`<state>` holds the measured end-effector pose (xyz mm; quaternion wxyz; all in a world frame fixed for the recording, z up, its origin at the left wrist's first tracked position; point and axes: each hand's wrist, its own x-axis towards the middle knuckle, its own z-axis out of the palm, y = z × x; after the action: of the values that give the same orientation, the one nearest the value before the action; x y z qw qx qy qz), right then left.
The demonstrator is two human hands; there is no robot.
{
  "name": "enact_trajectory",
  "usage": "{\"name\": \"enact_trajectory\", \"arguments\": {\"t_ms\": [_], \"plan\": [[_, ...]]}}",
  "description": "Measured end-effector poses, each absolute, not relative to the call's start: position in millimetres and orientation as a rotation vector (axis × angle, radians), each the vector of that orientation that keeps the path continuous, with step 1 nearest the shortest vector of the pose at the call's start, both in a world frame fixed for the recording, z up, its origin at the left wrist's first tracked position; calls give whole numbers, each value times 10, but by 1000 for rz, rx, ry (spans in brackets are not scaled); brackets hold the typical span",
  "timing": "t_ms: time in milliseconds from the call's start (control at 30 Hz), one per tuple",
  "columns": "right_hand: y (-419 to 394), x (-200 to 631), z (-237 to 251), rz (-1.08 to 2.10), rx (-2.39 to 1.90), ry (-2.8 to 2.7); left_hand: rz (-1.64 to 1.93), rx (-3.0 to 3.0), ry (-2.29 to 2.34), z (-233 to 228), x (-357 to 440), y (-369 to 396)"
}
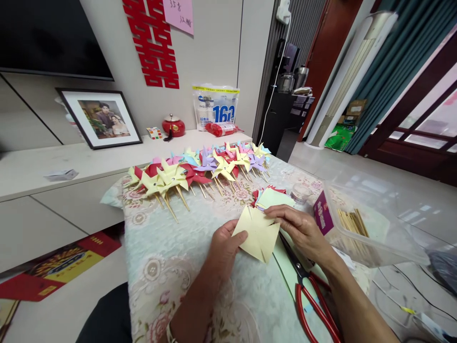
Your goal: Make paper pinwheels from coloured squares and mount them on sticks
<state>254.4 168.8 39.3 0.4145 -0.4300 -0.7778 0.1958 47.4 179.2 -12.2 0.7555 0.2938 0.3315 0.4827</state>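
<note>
Fig.: One pale-yellow paper square [257, 233], cut in from its corners, lay on the desk [171, 267] betw. both hands. Left hand [223, 247]: grip pinched the square's near-left edge, thumb on top, fingers under; not spread. Right hand [302, 228]: grip nearly flat, fingers pressed together along the square's far-right edge, fingertips [276, 213] touching the paper; nothing enclosed.

Counts: one pair of red-handled scissors [310, 295], just right of and below the right grip, blades pointing toward the square, lying on a pale-green sheet [285, 267]. One small stack of cut paper [271, 196] (yellow on top, red beneath), just beyond the right grip. One small clear round tub [300, 193], beyond the right grip, near the stack. One clear plastic box [371, 224], right of the right grip, holding a bundle of wooden sticks [353, 221]; stick no. can't be told. Finished pinwheels [200, 169] in a row well beyond both grips, approx. a dozen-plus, overlapping, exact no. can't be told; yellow, red, purple, pink, blue, each on a stick.

Behind the desk, on a long white shelf [53, 166]: one framed photo [103, 119], one red lidded pot [173, 126], one white-blue bag [215, 107].
</note>
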Motion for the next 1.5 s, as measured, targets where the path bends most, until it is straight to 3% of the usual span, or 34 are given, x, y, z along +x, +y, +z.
{"name": "enact_trajectory", "arguments": {"t_ms": [300, 500, 667, 933, 1233, 1500], "plan": [[1666, 2427, 319, 1037, -1295, -1492, 1142, 713, 831, -233, 457, 1812], [1670, 2376, 281, 1054, -1351, -1452, 1172, 708, 881, -242, 493, 1797], [1703, 2364, 202, 1296, -1163, -1260, 1162, 743, 939, -220, 487, 1811], [1676, 2362, 255, 1332, -1368, -1439, 791, 1035, 932, -193, 215, 1813], [1662, 2271, 154, 1688, -1251, -1707, 122, 1831, 858, 133, -92, 2072], [1674, 2281, 126, 1758, -1247, -1862, 764, 2236, 1401, 148, -69, 1375]]}}
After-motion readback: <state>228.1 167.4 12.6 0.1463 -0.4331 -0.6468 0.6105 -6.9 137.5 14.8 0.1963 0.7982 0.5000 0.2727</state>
